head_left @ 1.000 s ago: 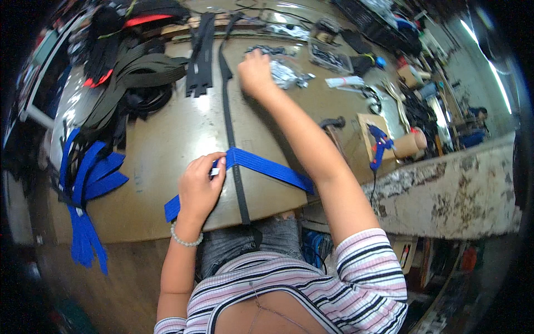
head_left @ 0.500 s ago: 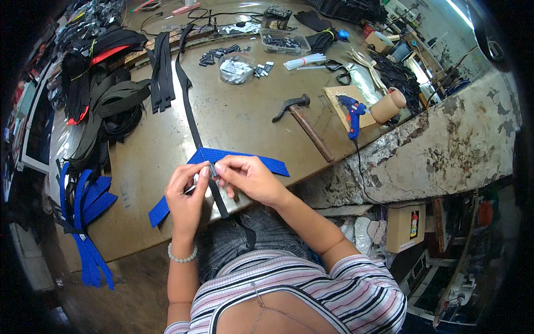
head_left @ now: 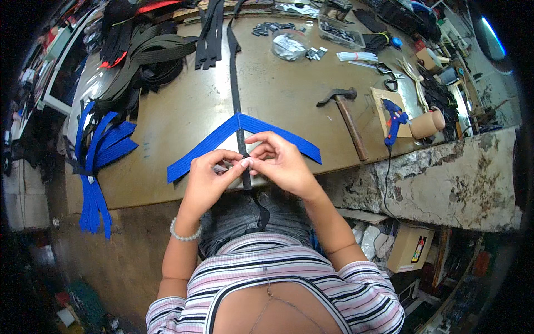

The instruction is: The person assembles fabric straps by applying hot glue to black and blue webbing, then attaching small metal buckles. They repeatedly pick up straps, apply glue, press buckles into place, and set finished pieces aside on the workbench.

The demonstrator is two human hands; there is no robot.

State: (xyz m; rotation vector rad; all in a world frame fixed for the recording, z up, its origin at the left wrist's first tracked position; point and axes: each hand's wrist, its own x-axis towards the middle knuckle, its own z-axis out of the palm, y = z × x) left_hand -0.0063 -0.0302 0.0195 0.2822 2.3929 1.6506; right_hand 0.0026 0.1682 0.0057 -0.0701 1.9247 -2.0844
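Left hand (head_left: 214, 171) and right hand (head_left: 287, 167) pinch a small dark piece (head_left: 246, 156) at the black strap (head_left: 234, 83), desk's (head_left: 167, 111) near side, presumably for two-sided control; the blue band (head_left: 203, 147), peaked farther off, spreads left and right.

Carton (head_left: 403, 248) print too small; nothing legible

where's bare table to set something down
Bare patches: between the long black strap and the brown-handled metal hammer; also between the blue webbing bundle and the blue V-shaped strip. Crowded: the far side around the clear plastic bag, and right of the hammer around the blue glue gun.
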